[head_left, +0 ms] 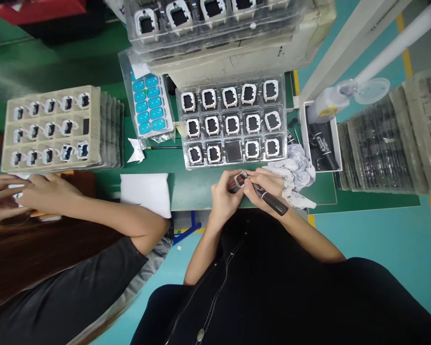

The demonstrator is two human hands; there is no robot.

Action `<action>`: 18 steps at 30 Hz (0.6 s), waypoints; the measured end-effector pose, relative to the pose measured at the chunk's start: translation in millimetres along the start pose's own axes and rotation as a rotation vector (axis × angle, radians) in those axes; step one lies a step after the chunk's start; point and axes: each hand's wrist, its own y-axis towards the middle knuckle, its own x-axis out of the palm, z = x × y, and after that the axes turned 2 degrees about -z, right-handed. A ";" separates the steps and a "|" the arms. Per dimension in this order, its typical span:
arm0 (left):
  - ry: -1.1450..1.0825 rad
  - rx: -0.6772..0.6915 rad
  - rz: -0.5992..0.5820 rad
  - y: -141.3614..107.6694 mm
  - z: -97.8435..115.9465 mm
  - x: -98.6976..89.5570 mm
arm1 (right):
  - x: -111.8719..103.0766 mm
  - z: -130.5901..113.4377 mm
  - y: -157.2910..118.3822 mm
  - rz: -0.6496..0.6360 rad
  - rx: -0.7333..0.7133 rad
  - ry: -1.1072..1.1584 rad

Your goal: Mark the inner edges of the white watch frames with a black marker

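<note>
Close to the bench's front edge, my left hand [224,194] pinches a small white frame [240,178] with a squarish opening. My right hand [266,186] grips a black marker pen [275,202], its tip end at the frame and its back end pointing down to the right. The exact contact between tip and frame is hidden by my fingers. Just beyond my hands lies a clear plastic tray [218,165] with similar white frames in its compartments. One compartment in its front row, the middle one, holds no frame.
A crumpled cloth [296,167] lies right of my hands, near a white box [339,160] with a bottle and markers. A co-worker's hands [39,194] work at left, before a beige tray [53,165]. Blue stickers [141,106] and a white sheet [145,189] lie between us.
</note>
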 end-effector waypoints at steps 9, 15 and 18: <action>0.000 -0.008 0.005 -0.6 -2.0 1.2 | 0.8 1.9 -2.0 0.003 -0.031 0.017; 0.031 0.000 0.009 -1.3 -1.9 1.3 | 1.0 1.8 -4.5 -0.038 0.034 0.014; -0.006 -0.008 0.007 -0.3 -1.0 1.1 | 0.9 1.5 -4.2 -0.022 0.003 -0.004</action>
